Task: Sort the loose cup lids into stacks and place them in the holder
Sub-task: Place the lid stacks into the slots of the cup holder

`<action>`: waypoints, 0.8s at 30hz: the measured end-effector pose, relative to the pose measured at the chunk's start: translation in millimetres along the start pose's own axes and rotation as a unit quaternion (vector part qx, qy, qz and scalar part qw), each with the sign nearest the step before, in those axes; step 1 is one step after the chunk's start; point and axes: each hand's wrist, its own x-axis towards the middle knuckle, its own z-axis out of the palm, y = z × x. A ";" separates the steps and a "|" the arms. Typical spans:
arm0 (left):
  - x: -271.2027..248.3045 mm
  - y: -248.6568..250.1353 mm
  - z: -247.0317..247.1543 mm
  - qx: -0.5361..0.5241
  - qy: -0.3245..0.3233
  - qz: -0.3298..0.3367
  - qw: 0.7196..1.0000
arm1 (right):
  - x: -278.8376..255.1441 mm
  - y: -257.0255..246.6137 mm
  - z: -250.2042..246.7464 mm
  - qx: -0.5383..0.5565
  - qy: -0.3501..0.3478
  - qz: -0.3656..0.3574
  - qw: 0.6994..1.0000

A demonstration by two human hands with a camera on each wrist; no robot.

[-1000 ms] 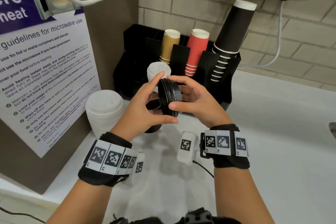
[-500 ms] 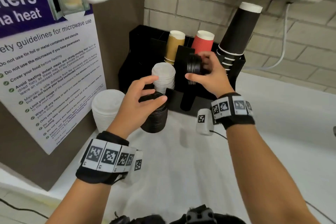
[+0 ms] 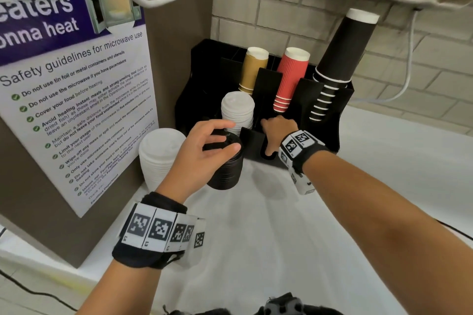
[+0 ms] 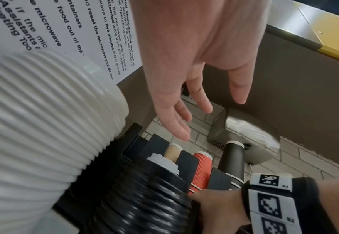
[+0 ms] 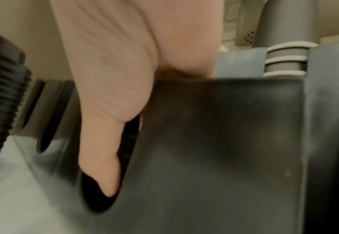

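A tall stack of black lids (image 3: 226,171) (image 4: 144,197) stands on the white counter in front of the black holder (image 3: 330,130). My left hand (image 3: 225,135) (image 4: 204,102) hovers over its top with fingers spread and holds nothing. My right hand (image 3: 275,130) reaches down into the holder's front middle slot. Its thumb (image 5: 104,150) lies in the slot's front cutout against a few ridged black lids (image 5: 129,142). The other fingers are hidden behind the wall. White lids (image 3: 238,110) fill the neighbouring slot. A larger white lid stack (image 3: 158,156) (image 4: 44,118) stands at the left.
Tan cups (image 3: 253,69), red cups (image 3: 291,77) and tall black cups (image 3: 340,59) stand in the holder's rear slots. A panel with a microwave poster (image 3: 76,84) closes off the left. Brick wall behind; a white cable (image 3: 407,79) hangs at the right. The counter (image 3: 281,238) stretches toward me.
My right hand carried the small bunch of black lids from between both hands to the holder and lowered it into the front slot. My left hand let go and moved over the counter stack.
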 end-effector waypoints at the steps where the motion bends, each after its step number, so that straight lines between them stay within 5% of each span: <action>1: -0.3 -0.2 -0.4 -0.001 -0.001 0.000 1.000 | 2.2 -2.1 3.1 -0.007 -0.018 -0.002 1.000; 11: -3.0 -0.9 -7.9 0.006 0.014 -0.004 1.000 | 6.8 2.9 -5.1 0.098 -0.143 -0.004 0.985; 14: -0.7 -1.4 -11.9 0.001 0.030 -0.001 1.000 | 1.6 4.6 -15.4 0.171 0.005 0.021 0.985; 17: 0.8 -2.1 -16.7 -0.009 0.043 0.008 0.999 | -16.1 -8.6 -29.0 0.362 0.194 -0.054 0.910; 20: 2.1 -3.8 -22.3 -0.012 0.057 0.008 0.998 | -32.7 -34.6 -36.1 0.391 0.123 -0.181 0.894; 24: 1.6 -4.4 -27.7 -0.011 0.069 0.009 0.998 | -34.4 -58.0 -29.6 0.339 0.009 -0.196 0.920</action>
